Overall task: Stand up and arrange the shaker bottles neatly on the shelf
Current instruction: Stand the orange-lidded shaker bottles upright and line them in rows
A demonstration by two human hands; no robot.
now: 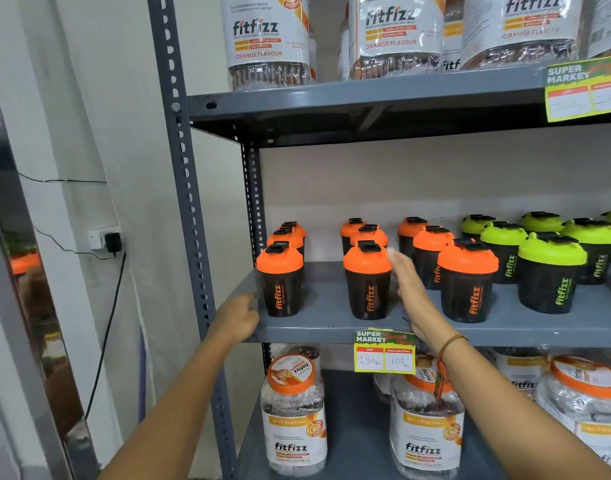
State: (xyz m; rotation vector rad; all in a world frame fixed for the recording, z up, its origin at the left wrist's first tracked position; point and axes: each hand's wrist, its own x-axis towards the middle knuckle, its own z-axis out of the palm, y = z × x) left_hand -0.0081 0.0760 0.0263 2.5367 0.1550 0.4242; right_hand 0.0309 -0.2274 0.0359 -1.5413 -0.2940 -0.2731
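Left hand [237,318] loosely curled beside an upright orange-lidded shaker [280,282]; right hand [406,282] flat, empty, between two more.

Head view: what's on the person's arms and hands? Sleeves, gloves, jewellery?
Both forearms are bare, with no sleeves in view and no gloves. The left hand shows no rings or bands. The right hand has a thin red-and-green thread wristband at the wrist, with loose red and green thread ends hanging below it.
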